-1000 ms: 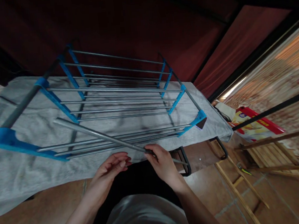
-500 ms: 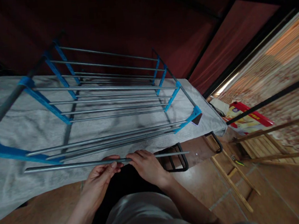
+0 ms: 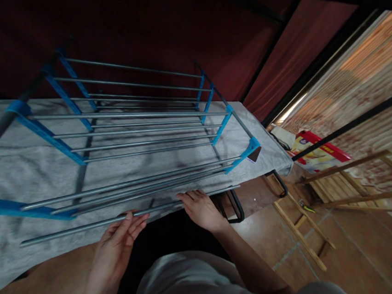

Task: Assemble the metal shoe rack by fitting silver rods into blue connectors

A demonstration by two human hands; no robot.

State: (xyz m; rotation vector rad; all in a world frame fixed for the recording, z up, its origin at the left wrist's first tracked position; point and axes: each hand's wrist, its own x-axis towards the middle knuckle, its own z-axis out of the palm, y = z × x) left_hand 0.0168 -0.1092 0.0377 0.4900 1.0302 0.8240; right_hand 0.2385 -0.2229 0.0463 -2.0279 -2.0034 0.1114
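A long grey metal rod (image 3: 165,206) spans both hands along the front edge of the cloth. My left hand (image 3: 116,235) grips it left of its middle, thumb on top. Farther right, my right hand (image 3: 200,211) is closed over the rod from above. Just beyond lies a rack of grey metal bars (image 3: 139,130) joined by blue plastic brackets (image 3: 56,138). The rod is apart from the rack's nearest bars (image 3: 133,183) and tilts slightly, its right end farther from me.
A grey cloth (image 3: 5,257) covers the surface under the rack. Black metal frames (image 3: 236,208) stand at its front right. A wooden frame (image 3: 299,234), a wooden chair-like piece (image 3: 345,188) and a red and yellow box (image 3: 317,151) are on the right. A dark red panel (image 3: 135,23) rises behind.
My hands have moved apart along the rod, the left one left and the right one right. The rod has tilted, left end nearer me. The view has shifted slightly.
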